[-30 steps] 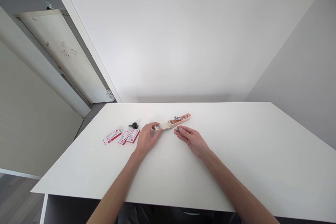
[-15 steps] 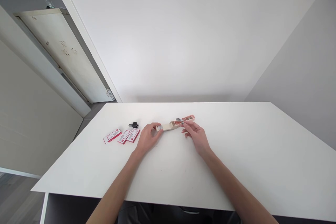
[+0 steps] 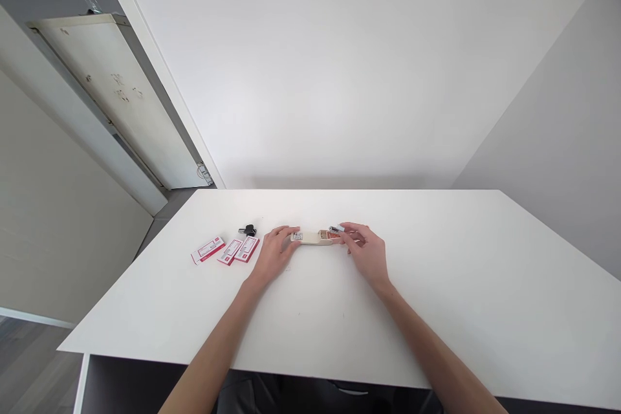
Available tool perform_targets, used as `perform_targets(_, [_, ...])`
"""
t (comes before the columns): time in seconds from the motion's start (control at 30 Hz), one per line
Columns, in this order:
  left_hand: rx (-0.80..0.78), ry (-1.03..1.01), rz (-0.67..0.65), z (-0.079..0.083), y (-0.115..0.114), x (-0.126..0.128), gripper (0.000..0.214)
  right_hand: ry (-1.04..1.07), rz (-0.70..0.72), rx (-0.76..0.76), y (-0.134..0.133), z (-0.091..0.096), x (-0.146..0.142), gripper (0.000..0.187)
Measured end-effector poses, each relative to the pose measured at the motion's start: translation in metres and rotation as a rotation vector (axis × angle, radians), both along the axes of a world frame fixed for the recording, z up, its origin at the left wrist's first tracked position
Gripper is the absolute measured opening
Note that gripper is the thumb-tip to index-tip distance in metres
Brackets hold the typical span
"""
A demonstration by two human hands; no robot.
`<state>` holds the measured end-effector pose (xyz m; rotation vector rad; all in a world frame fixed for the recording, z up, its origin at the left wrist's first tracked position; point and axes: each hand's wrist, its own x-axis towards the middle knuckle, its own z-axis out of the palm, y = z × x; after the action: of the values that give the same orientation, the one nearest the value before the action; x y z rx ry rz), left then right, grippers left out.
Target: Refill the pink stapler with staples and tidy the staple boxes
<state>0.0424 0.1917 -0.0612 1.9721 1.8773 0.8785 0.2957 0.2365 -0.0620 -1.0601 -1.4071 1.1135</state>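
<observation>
A long beige and pink stapler (image 3: 315,237) lies open and flat on the white table (image 3: 436,284), its staple channel facing up. My left hand (image 3: 272,253) holds its left end between thumb and fingers. My right hand (image 3: 366,250) is at the stapler's right end, fingers curled over it and pinching a small metallic strip (image 3: 336,230) above the channel. The right end of the stapler is hidden by those fingers.
Three small red and white staple boxes (image 3: 227,250) lie in a row to the left of my left hand. A small black object (image 3: 248,230) sits just behind them. A doorway opens at the far left; walls close the back and right.
My right hand rose from the table in front of the stapler to its right end and closed there with the metallic strip. The stapler turned level with the table's edge. My left hand stayed put.
</observation>
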Motion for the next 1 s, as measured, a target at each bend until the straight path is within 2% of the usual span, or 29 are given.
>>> perform_targets(0.07, [-0.007, 0.016, 0.001, 0.0003, 0.0002, 0.0, 0.038, -0.063, -0.011, 0.091, -0.0006, -0.0028, -0.0009, 0.033])
perform_targets(0.23, [-0.019, 0.029, 0.014, 0.0, -0.0002, -0.0001, 0.037, -0.33, -0.13, 0.455, 0.0011, -0.0084, -0.0006, 0.025])
perform_targets(0.33, [-0.018, 0.03, 0.013, -0.0013, -0.0004, -0.0008, 0.036, -0.425, -0.172, 0.562, 0.0028, -0.0089, 0.0001, 0.024])
perform_targets(0.63, [-0.003, 0.048, -0.031, -0.0002, -0.0001, -0.0006, 0.035, -0.486, -0.171, 0.607, 0.0034, -0.0087, -0.0001, 0.026])
perform_targets(1.0, [-0.003, 0.051, -0.033, 0.0, -0.0012, 0.0, 0.037, -0.466, -0.142, 0.572, 0.0013, -0.0057, -0.0011, 0.024])
